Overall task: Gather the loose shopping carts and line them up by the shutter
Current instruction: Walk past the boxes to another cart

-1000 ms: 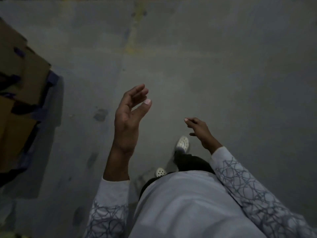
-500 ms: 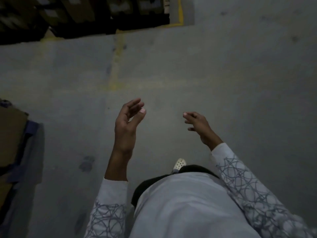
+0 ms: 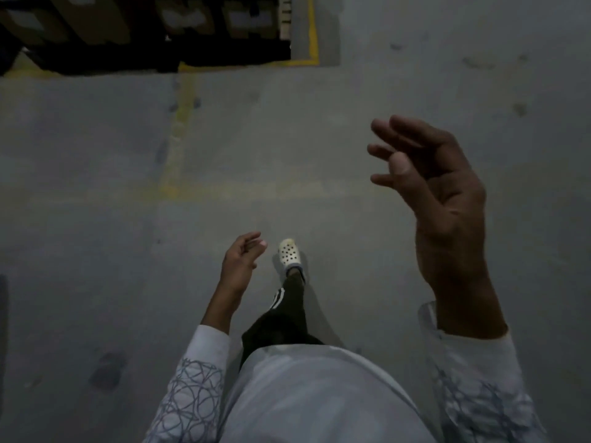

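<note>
A view from a head-worn camera, looking straight down at a dim grey concrete floor (image 3: 96,251). A person in a pale top with scribble-patterned sleeves is mid-stride, one white perforated clog (image 3: 289,254) stepping forward.

Both hands are raised in front of the body and carry nothing. The left hand (image 3: 240,260) sits low near the clog, its fingers loosely curled with the grip relaxed and empty. The right hand (image 3: 441,199) is lifted higher and closer to the camera, its fingers spread and its grip wide.

A worn yellow line (image 3: 179,139) painted on the floor runs away from the person. It leads toward dark stacked goods (image 3: 128,33) along the top edge, which are too dim to identify.

No shopping carts and no shutter appear anywhere in view, so their location cannot be told from here. The step in hand looks like walking to fetch a loose cart. The next move probably calls for finding one, reaching its handle and closing both hands around the bar before steering it.
</note>
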{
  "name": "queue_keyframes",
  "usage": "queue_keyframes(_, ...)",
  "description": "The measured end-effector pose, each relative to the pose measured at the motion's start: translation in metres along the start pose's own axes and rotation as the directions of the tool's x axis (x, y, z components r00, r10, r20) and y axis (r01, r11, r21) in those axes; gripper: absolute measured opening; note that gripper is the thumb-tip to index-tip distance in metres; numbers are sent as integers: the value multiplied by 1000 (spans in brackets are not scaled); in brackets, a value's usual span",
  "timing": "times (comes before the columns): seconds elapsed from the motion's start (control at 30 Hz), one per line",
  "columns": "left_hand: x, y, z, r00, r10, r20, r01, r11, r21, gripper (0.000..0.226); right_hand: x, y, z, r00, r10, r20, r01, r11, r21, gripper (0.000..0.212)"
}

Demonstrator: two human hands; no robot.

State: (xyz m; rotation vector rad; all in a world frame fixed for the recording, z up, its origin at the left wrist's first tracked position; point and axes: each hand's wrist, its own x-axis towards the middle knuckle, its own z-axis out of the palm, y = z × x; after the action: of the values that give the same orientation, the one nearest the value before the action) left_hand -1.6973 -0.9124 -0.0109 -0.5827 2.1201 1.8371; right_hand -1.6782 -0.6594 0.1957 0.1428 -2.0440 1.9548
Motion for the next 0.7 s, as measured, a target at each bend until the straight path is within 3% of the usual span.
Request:
queue_keyframes(0.13, 101, 28, 24, 996, -66, 56, 65, 998, 14, 23, 88, 15, -9, 995, -89, -45, 87, 995, -45, 50)
queue_keyframes(0.27, 212, 87, 53, 991, -67, 119, 60, 996, 62, 19, 183, 40, -11, 986, -74, -150, 63, 995, -74, 44)
queue_keyframes(0.5, 358, 272, 114, 962, 144, 231, -161, 985, 57, 23, 323, 92, -25, 951, 104, -292, -119, 992, -35, 29)
queue_keyframes(0.7, 451, 380, 164, 899, 301, 320, -323, 946, 18, 25, 430, 212, -55, 858, 342, -383, -355, 934, 39, 25)
